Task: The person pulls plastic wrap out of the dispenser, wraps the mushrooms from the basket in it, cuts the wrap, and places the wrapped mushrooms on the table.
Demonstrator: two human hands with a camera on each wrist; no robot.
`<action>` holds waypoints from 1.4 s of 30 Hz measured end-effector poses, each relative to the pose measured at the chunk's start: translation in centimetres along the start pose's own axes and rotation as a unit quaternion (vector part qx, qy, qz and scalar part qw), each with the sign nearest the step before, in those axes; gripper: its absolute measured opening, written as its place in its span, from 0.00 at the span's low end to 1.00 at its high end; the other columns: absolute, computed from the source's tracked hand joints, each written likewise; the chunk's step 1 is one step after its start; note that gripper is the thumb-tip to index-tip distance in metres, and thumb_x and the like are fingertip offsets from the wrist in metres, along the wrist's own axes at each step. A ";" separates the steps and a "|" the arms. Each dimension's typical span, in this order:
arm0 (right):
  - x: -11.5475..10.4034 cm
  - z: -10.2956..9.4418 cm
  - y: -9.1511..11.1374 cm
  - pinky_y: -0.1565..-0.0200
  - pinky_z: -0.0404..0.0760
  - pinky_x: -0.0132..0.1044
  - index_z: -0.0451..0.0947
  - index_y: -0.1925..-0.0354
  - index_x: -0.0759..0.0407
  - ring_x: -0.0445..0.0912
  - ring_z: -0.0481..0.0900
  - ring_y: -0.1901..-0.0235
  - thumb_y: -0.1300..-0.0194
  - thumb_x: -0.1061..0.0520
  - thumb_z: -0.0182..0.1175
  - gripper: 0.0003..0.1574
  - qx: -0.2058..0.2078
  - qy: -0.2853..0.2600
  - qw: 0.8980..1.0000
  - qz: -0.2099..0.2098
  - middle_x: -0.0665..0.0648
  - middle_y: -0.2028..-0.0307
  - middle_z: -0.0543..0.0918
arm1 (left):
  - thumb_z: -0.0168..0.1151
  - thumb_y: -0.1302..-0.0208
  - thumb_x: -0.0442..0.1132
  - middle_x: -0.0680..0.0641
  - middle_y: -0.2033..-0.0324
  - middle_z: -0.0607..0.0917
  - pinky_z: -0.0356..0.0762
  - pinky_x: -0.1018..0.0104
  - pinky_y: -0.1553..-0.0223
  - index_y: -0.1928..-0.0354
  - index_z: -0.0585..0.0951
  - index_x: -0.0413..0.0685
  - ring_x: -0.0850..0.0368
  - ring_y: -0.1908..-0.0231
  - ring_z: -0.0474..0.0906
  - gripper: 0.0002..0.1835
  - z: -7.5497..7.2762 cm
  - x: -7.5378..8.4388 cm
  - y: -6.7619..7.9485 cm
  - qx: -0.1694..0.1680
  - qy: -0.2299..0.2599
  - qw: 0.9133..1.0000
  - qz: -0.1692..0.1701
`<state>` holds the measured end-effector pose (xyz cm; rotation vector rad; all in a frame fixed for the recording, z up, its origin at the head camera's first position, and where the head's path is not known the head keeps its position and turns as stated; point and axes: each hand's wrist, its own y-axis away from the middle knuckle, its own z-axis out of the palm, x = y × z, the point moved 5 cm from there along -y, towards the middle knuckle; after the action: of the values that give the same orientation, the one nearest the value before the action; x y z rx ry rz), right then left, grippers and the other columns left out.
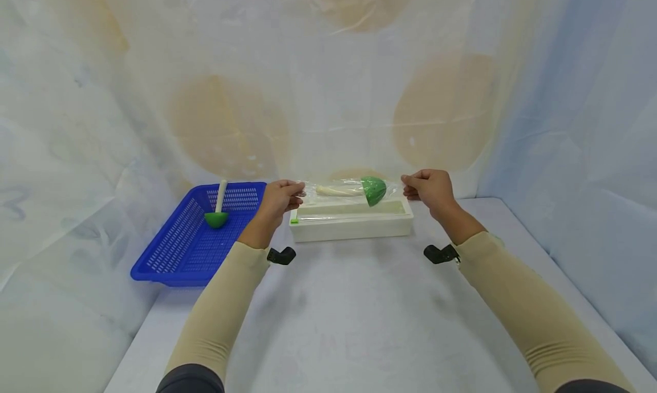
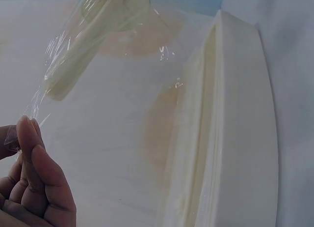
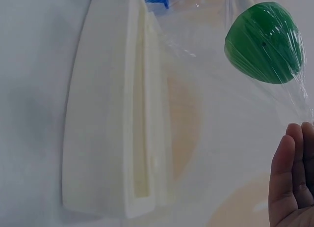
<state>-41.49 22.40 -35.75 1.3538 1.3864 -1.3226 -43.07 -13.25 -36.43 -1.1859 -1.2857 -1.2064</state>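
A ladle with a green bowl (image 1: 373,190) and a cream handle (image 1: 339,191) hangs wrapped in clear plastic film above a white box. My left hand (image 1: 279,200) pinches the gathered film beyond the handle end, thumb against fingertip in the left wrist view. At the bowl end, my right hand (image 1: 430,191) pinches the other film end; its thumb is out of sight in the right wrist view. The wrapped ladle stretches sideways between both hands. Beneath it, the long white film box (image 1: 354,231) has clear film along its top and a green tab (image 1: 294,221) at its left end.
A blue plastic basket (image 1: 154,266) stands on the left of the white table (image 1: 369,324). Inside it a second ladle (image 1: 218,217) leans with its green bowl down and pale handle up. Sheeting with orange circles hangs behind and beside the table.
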 end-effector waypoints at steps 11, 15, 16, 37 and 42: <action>-0.4 0.2 -0.1 0.67 0.83 0.33 0.77 0.58 0.75 0.41 0.83 0.74 0.34 0.55 0.64 0.21 0.002 -0.004 1.000 -0.009 0.54 0.74 0.82 | 0.64 0.34 0.39 0.47 0.69 0.84 0.79 0.67 0.69 0.59 0.81 0.40 0.58 0.76 0.79 0.09 -0.4 -0.4 -0.3 0.007 -0.001 1.000 -0.008; -0.4 0.2 0.0 0.67 0.83 0.33 0.77 0.59 0.73 0.42 0.83 0.74 0.34 0.55 0.64 0.20 0.005 -0.002 1.000 -0.009 0.54 0.74 0.82 | 0.64 0.35 0.39 0.46 0.68 0.84 0.79 0.67 0.69 0.60 0.81 0.41 0.59 0.76 0.79 0.08 -0.4 -0.4 -0.2 0.007 0.003 1.000 -0.006; -0.5 0.2 0.0 0.67 0.83 0.33 0.77 0.59 0.73 0.42 0.83 0.74 0.34 0.54 0.64 0.20 0.007 -0.001 1.000 -0.008 0.54 0.74 0.82 | 0.65 0.35 0.39 0.46 0.68 0.84 0.79 0.67 0.69 0.60 0.81 0.41 0.59 0.76 0.79 0.08 -0.4 -0.4 -0.2 0.007 0.003 1.000 -0.005; 4.1 -0.3 7.2 0.74 0.73 0.41 0.80 0.74 0.61 0.49 0.80 0.74 0.36 0.54 0.62 0.13 -0.043 0.244 0.967 -0.055 0.54 0.79 0.82 | 0.61 0.37 0.30 0.48 0.80 0.80 0.75 0.71 0.78 0.69 0.77 0.38 0.62 0.82 0.74 0.04 -0.5 -7.4 7.1 -0.043 -0.033 0.997 -0.045; 6.9 0.5 8.3 0.74 0.73 0.40 0.80 0.72 0.61 0.46 0.78 0.74 0.36 0.55 0.61 0.12 -0.073 0.275 0.958 -0.028 0.52 0.78 0.82 | 0.62 0.37 0.30 0.47 0.79 0.81 0.75 0.71 0.78 0.70 0.78 0.38 0.62 0.82 0.75 0.04 -0.7 -10.6 7.8 -0.058 -0.068 0.994 -0.064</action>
<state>-34.36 22.25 -43.85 1.6623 1.8599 -0.8812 -34.67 -14.09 -46.63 -1.3041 -1.4288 -1.3268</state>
